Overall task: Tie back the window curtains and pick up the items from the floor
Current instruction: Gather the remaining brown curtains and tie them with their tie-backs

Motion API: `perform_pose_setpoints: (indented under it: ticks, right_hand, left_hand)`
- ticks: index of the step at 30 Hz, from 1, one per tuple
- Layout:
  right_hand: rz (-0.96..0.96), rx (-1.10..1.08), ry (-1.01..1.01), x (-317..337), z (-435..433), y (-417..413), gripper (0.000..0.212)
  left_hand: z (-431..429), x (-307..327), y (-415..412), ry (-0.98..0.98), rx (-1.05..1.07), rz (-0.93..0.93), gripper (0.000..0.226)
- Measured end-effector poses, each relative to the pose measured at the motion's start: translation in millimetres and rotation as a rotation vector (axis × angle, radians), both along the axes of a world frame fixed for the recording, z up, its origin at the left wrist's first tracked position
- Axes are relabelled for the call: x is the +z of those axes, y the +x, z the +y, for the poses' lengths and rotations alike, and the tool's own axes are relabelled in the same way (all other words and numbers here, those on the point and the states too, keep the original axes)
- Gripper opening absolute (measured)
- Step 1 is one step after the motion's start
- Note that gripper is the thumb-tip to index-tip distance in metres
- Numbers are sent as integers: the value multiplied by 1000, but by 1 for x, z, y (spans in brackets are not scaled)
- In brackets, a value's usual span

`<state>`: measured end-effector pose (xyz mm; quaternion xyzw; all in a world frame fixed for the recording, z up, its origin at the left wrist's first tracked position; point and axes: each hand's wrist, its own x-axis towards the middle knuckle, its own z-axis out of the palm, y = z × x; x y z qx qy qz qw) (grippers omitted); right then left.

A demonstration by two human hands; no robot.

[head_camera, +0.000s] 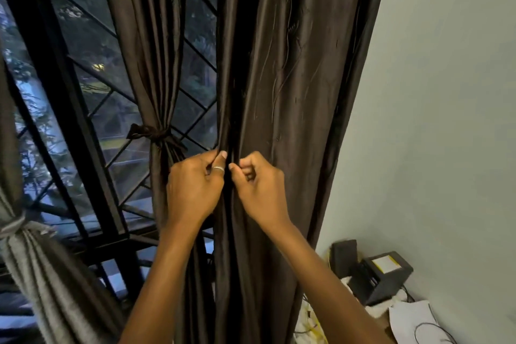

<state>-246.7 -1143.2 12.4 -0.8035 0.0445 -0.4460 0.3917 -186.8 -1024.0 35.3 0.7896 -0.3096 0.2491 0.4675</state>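
Left grip point(195, 190) and right grip point(259, 190) each pinch a fold of the loose brown curtain point(293, 78), side by side, probably gathering it for tying; beyond, the neighbouring brown curtain point(145, 36) hangs already cinched by its tieback point(156, 132).

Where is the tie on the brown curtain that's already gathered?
Head view, left of centre: the tie cinches the gathered curtain before the window grille, just above the left hand and left of the loose curtain.
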Motion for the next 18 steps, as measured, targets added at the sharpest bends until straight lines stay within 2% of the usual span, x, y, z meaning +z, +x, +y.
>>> perform_pose_setpoints:
  ticks: [6,12,16,18]
  right_hand:
    - [-48,-13,-12,-9,7,15,19]
    - [-87,-8,9,-11,0,18,21]
    - [-55,-27,8,-18,-13,20,20]
    - [-65,-6,24,-21,-20,20,20]
  left_hand:
    - [-1,5,5,18,-83,28,42]
    - [-9,15,3,132,-66,46,43]
    - [-31,29,-22,163,118,118,63]
    - [-44,34,-30,185,219,139,62]
